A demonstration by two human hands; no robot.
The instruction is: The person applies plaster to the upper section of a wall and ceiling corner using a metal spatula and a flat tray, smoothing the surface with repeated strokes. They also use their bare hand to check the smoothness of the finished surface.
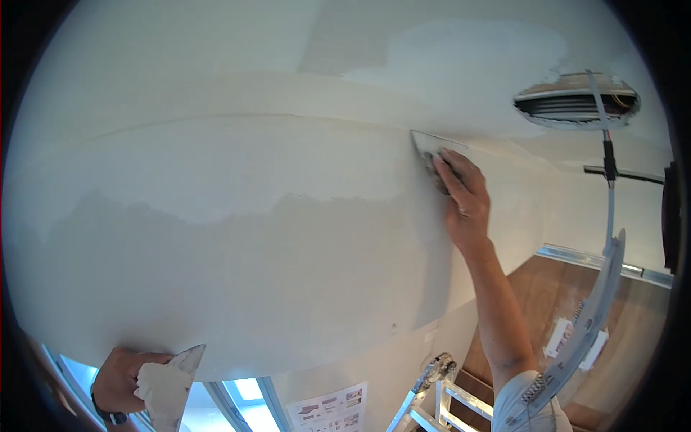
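The right hand's fingers [461, 167] pinch a flat, thin metal trowel [423, 146] right of centre, its edge against a pale plastered surface [324, 259], probably angled so the blade lies along the seam there. In the lower left, the left hand [121, 378] grips a broad grey metal blade [190, 359] carrying thick white paste [155, 385], seemingly kept within reach for loading the trowel; how its fingers lie is mostly hidden. A darker grey, ragged-edged patch spreads across the surface's middle. Upper right, a ragged oval opening [568, 104] exposes dark ribbed material; near it hangs a curved white strip [594, 331]. At bottom right of centre stands a silver metal ladder [425, 414], presumably for height.
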